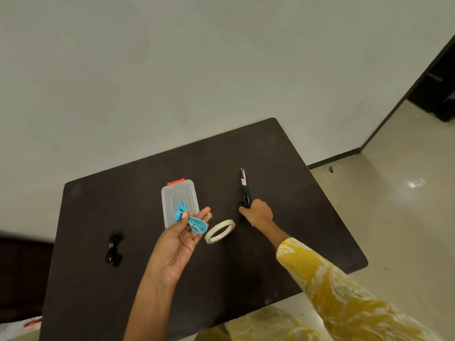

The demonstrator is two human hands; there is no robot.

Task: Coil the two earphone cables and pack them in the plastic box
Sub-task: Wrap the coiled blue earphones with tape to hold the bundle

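My left hand (pixel 182 238) is palm up above the dark table (pixel 283 168), and its thumb pins a coiled blue earphone cable (pixel 193 220) against the fingers. Just behind that hand lies the clear plastic box (pixel 179 196) with its lid on and a red latch at the far end. A black earphone cable (pixel 113 249) lies bundled on the table at the left. My right hand (pixel 258 214) reaches to the black scissors (pixel 245 193), its fingers curled on the handles.
A roll of cream tape (pixel 219 231) lies flat between my two hands. The table stands against a pale wall, with tiled floor to its right. A yellow patterned sleeve covers my right arm.
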